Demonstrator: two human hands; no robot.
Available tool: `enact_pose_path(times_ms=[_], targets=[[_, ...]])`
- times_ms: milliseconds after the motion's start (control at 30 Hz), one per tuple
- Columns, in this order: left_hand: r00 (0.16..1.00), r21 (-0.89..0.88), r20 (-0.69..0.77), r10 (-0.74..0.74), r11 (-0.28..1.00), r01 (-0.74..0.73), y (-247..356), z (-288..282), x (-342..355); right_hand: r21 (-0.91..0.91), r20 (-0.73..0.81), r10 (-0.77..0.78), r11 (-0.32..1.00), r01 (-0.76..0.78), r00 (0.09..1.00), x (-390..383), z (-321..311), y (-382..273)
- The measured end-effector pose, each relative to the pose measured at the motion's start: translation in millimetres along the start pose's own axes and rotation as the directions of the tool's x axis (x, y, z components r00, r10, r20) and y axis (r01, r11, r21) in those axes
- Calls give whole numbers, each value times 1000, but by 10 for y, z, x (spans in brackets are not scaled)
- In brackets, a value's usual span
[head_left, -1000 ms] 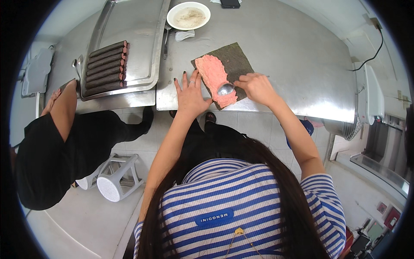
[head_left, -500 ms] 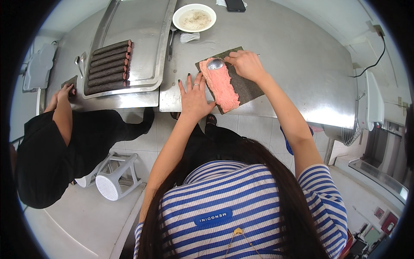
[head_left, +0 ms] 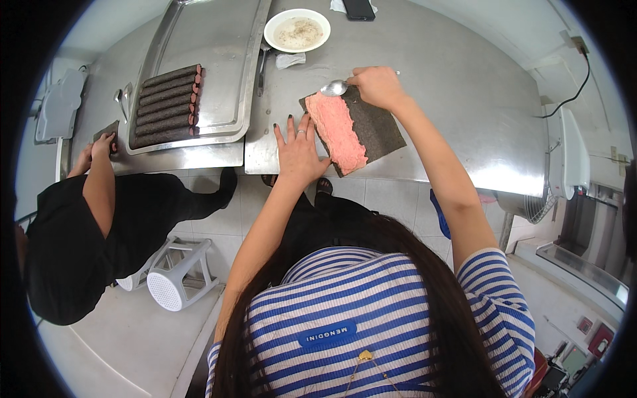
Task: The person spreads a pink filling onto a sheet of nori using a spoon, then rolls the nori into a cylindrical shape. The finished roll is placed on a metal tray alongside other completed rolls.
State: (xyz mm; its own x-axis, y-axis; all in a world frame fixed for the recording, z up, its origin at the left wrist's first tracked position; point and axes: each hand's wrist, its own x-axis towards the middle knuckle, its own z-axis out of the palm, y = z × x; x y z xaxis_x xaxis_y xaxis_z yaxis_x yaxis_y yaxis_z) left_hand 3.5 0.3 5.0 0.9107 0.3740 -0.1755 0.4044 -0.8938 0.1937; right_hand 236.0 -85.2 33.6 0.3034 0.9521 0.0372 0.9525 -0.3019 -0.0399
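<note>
A dark seaweed sheet (head_left: 379,132) lies flat at the front of the steel table, tilted a little. Pink paste (head_left: 340,136) covers a long band along its left side, with a ragged right edge. My right hand (head_left: 377,86) grips a metal spoon (head_left: 334,88) by its handle. The spoon's bowl is over the far end of the pink band; whether it touches the paste I cannot tell. With fingers spread, my left hand (head_left: 302,151) rests on the table, fingertips and thumb along the left edge of the sheet.
Several seaweed rolls with pink ends (head_left: 166,106) lie in a metal tray (head_left: 249,99). A white bowl of cloudy liquid (head_left: 297,30), crumpled tissue (head_left: 290,61) and a phone (head_left: 359,9) stand further back. At left a co-worker's hands (head_left: 99,149) handle another dark sheet. A white stool (head_left: 174,285) stands below.
My right hand has moved slightly away from me with the spoon, whose bowl shifts from on the paste to its far edge. My left hand stays put.
</note>
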Motion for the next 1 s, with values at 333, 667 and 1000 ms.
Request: enact_pose_path(times_ms=[333,667,1000], targets=[[1000,-3,20,3,1000,-3,29,-29,13,-20,50,91,996,-90,995,-103,36,-89],[1000,-19,14,0,1000,1,10,-11,3,228,78,63,970,-80,995,-56,-154,-651],[1000,-9,20,-3,1000,4,7,-1,8,-68,-2,-31,997,31,1000,-35,-41,-266]])
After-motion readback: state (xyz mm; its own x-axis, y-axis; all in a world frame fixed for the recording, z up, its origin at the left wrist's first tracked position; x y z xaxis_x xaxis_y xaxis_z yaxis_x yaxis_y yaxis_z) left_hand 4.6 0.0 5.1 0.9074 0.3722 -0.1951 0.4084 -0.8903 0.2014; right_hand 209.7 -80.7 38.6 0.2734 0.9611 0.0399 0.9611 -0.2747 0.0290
